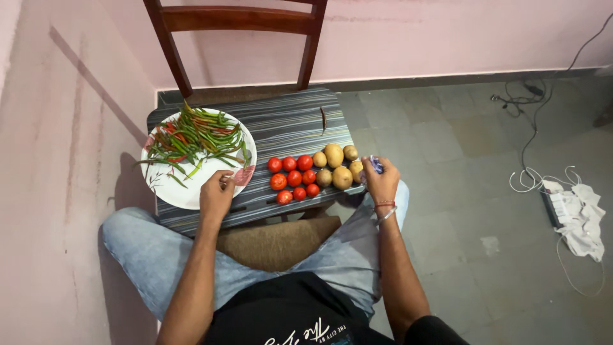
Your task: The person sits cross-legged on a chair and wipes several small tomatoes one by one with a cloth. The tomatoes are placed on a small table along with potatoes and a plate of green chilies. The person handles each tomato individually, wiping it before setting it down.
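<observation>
Head camera looking straight down, and we start at the far left with the white plate [185, 191] heaped with green and red chillies [198, 137], its near rim sitting close to the left edge of the striped board [287, 124] that lies across the wooden chair [236, 19]. Our left hand [217, 195] rests on that plate's near rim, fingers curled loosely against it, pinching nothing we can make out. Moving along, we have a neat cluster of small red tomatoes [294, 177] packed in rows, touching one another, and just beside them a handful of potatoes [335, 167]. One lone dark chilli [323, 119] lies apart, further up the board. Over on the right, our right hand [381, 182] sits at the board's right edge, just beside the potatoes, fingers closed around a small bluish object [375, 165]; what it is we cannot tell. Now the risks, as we judge them: the board overhangs the seat, so leaning on either edge could tip it, and round tomatoes and potatoes so near the front edge would roll off onto the grey floor [460, 160].
</observation>
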